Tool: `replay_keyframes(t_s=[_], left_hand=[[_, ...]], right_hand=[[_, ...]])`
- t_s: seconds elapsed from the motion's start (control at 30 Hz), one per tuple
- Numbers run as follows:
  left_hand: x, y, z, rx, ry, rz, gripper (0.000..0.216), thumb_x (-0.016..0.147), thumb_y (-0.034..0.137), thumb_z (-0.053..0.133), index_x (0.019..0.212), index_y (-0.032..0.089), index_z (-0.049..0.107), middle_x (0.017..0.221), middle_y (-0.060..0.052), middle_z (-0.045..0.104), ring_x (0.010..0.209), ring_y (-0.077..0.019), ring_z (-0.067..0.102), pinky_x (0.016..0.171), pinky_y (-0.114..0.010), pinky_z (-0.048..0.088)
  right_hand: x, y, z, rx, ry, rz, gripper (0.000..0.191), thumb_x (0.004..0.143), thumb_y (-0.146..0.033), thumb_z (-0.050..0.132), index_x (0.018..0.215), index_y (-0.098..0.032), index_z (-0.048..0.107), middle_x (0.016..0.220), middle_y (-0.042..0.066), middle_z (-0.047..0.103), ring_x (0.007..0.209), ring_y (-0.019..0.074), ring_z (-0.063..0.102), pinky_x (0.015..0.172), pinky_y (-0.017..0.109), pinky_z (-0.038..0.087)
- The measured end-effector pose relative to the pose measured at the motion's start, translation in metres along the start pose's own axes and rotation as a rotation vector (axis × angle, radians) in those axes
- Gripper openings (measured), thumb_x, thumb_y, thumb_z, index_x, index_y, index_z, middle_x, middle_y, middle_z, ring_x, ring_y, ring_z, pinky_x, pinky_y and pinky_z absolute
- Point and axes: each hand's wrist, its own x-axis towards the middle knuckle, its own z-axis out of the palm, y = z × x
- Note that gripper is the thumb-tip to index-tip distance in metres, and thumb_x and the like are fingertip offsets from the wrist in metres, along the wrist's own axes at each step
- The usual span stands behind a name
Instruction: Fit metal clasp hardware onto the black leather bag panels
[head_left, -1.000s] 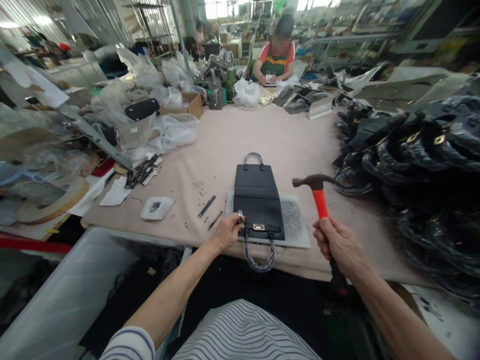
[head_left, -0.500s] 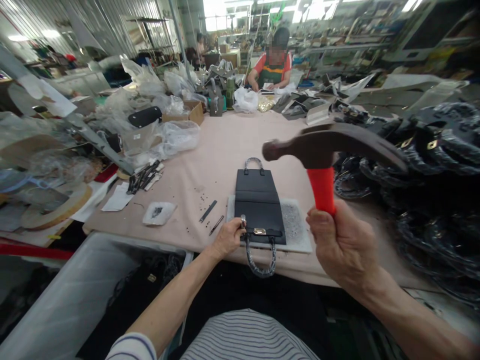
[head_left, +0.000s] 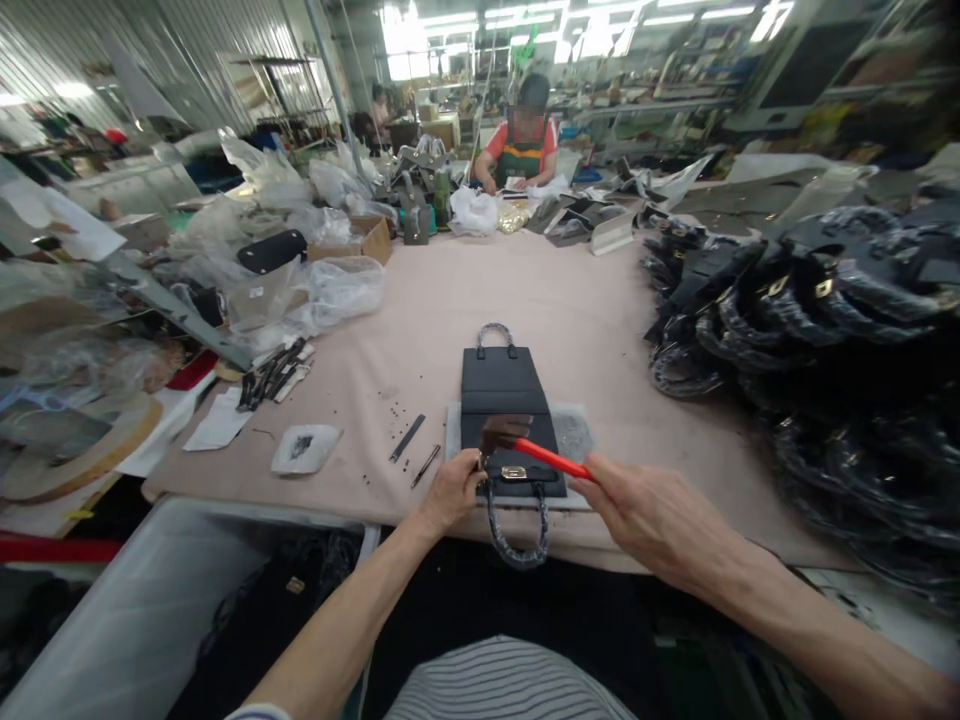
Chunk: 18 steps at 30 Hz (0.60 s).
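A flat black handbag lies on a white pad at the near edge of the beige table, with a braided handle hanging over the edge. My left hand pinches a small metal piece at the bag's near left corner. My right hand grips a red-handled hammer; its dark head is down at the bag's front edge, just above the left fingers and beside the gold clasp.
Two thin metal tools and a small white dish lie left of the bag. Black wrapped bags are heaped at the right. Plastic bags and boxes crowd the left. A person sits working at the far end.
The hammer rose high in my right hand and has now swung down onto the bag's near left corner. My left hand has stayed at that corner.
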Motion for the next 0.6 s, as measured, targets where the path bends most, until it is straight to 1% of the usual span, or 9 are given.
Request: replay_keyframes(t_s=[0.07, 0.13, 0.23, 0.3, 0.33, 0.4, 0.47, 0.53, 0.6], left_hand=[[0.000, -0.001, 0.000, -0.012, 0.013, 0.013, 0.020, 0.086, 0.010, 0.054, 0.101, 0.021, 0.062, 0.097, -0.006, 0.069, 0.093, -0.0215, 0.068, 0.086, -0.036, 0.057], [0.000, -0.002, -0.001, -0.029, 0.016, 0.032, 0.021, 0.087, 0.011, 0.054, 0.105, 0.020, 0.061, 0.100, -0.007, 0.070, 0.096, -0.0222, 0.068, 0.089, -0.038, 0.057], [0.000, 0.000, -0.005, -0.037, -0.004, 0.049, 0.020, 0.089, 0.012, 0.054, 0.106, 0.020, 0.061, 0.104, -0.008, 0.070, 0.099, -0.0225, 0.069, 0.091, -0.039, 0.057], [0.001, 0.001, -0.007, -0.031, -0.017, 0.058, 0.020, 0.090, 0.013, 0.055, 0.109, 0.020, 0.061, 0.107, -0.009, 0.070, 0.101, -0.0222, 0.069, 0.092, -0.039, 0.058], [0.001, 0.002, -0.008, -0.024, -0.016, 0.065, 0.021, 0.091, 0.015, 0.055, 0.111, 0.020, 0.061, 0.109, -0.009, 0.070, 0.102, -0.0222, 0.069, 0.093, -0.039, 0.058], [0.001, 0.004, -0.010, -0.002, -0.010, 0.074, 0.024, 0.092, 0.018, 0.057, 0.116, 0.020, 0.061, 0.113, -0.010, 0.070, 0.106, -0.0229, 0.069, 0.096, -0.040, 0.057], [0.002, 0.005, -0.011, 0.023, -0.003, 0.079, 0.024, 0.092, 0.019, 0.058, 0.117, 0.020, 0.061, 0.117, -0.011, 0.070, 0.111, -0.0238, 0.069, 0.098, -0.042, 0.057], [0.002, 0.005, -0.011, 0.046, 0.004, 0.078, 0.021, 0.092, 0.020, 0.059, 0.113, 0.020, 0.062, 0.117, -0.011, 0.071, 0.111, -0.0244, 0.069, 0.099, -0.043, 0.056], [0.003, 0.005, -0.012, 0.060, 0.008, 0.069, 0.017, 0.091, 0.020, 0.060, 0.109, 0.020, 0.063, 0.114, -0.010, 0.072, 0.108, -0.0240, 0.070, 0.097, -0.042, 0.057]], right_hand=[[-0.001, 0.024, 0.001, 0.103, 0.049, 0.125, 0.040, 0.099, -0.054, 0.038, 0.075, -0.023, 0.048, 0.058, -0.001, 0.050, 0.049, 0.0139, 0.044, 0.049, 0.026, 0.028], [-0.003, 0.056, 0.004, 0.211, 0.101, 0.297, 0.043, 0.097, -0.058, 0.037, 0.073, -0.023, 0.047, 0.059, -0.002, 0.049, 0.051, 0.0142, 0.046, 0.048, 0.025, 0.032], [-0.012, 0.109, 0.018, 0.328, 0.027, 0.622, 0.042, 0.093, -0.058, 0.037, 0.074, -0.023, 0.048, 0.057, -0.003, 0.044, 0.044, 0.0132, 0.040, 0.040, 0.024, 0.030], [-0.019, 0.139, 0.031, 0.312, 0.019, 0.736, 0.041, 0.095, -0.054, 0.033, 0.076, -0.022, 0.051, 0.057, -0.002, 0.046, 0.041, 0.0136, 0.040, 0.039, 0.025, 0.033], [-0.023, 0.150, 0.039, 0.271, 0.036, 0.753, 0.041, 0.095, -0.052, 0.033, 0.076, -0.021, 0.052, 0.058, -0.001, 0.048, 0.043, 0.0147, 0.043, 0.042, 0.027, 0.038], [-0.026, 0.161, 0.052, 0.164, 0.092, 0.747, 0.038, 0.095, -0.047, 0.037, 0.080, -0.018, 0.058, 0.066, 0.007, 0.057, 0.056, 0.0206, 0.056, 0.054, 0.033, 0.048], [-0.024, 0.157, 0.065, 0.095, 0.159, 0.717, 0.033, 0.093, -0.042, 0.046, 0.097, -0.013, 0.064, 0.093, 0.018, 0.066, 0.087, 0.0302, 0.064, 0.076, 0.044, 0.053], [-0.016, 0.139, 0.080, 0.031, 0.241, 0.558, 0.042, 0.093, -0.039, 0.051, 0.122, -0.011, 0.060, 0.126, 0.024, 0.060, 0.118, 0.0363, 0.056, 0.097, 0.051, 0.047], [-0.006, 0.113, 0.098, -0.013, 0.292, 0.295, 0.051, 0.096, -0.039, 0.051, 0.138, -0.010, 0.051, 0.143, 0.023, 0.051, 0.133, 0.0356, 0.046, 0.108, 0.053, 0.040]])
